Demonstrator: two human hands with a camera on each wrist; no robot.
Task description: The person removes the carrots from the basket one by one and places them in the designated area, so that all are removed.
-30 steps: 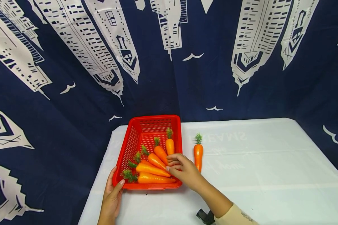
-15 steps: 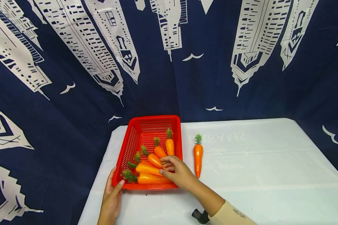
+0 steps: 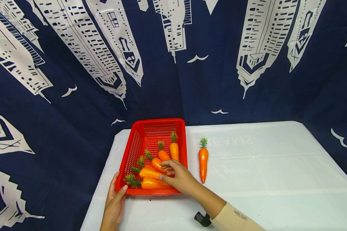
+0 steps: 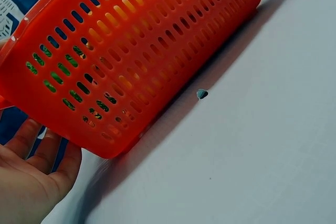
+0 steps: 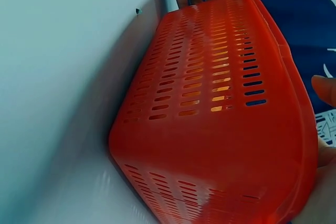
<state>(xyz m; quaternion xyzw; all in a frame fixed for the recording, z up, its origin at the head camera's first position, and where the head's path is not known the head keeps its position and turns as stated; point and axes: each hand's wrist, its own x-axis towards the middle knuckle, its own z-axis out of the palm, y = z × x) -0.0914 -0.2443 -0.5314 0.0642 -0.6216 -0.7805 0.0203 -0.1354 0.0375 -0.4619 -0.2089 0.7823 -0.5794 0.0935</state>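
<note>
A red plastic basket (image 3: 150, 192) with slotted walls stands on the table, several orange carrots with green tops inside. My left hand (image 3: 114, 205) grips its near left corner, thumb on the rim and fingers outside the wall. Over the near right part of the basket is my right hand (image 3: 180, 179), fingers loosely bent and thumb apart from them. Its fingertips are right at the carrots (image 3: 151, 173), whose tips it partly hides. In the right wrist view the basket wall (image 5: 199, 108) covers most of that hand. One carrot (image 3: 203, 163) lies outside, right of the basket.
A white cloth covers the table (image 3: 277, 166). Behind it hangs a dark blue curtain (image 3: 208, 89) printed with white buildings and birds. A black object (image 3: 202, 220) shows beside the right sleeve (image 3: 234, 219). A small dark bit (image 4: 202, 94) lies near the basket.
My right hand has moved left, farther over the carrots, uncovering the lower end of the loose carrot. My left hand and the basket have stayed in place.
</note>
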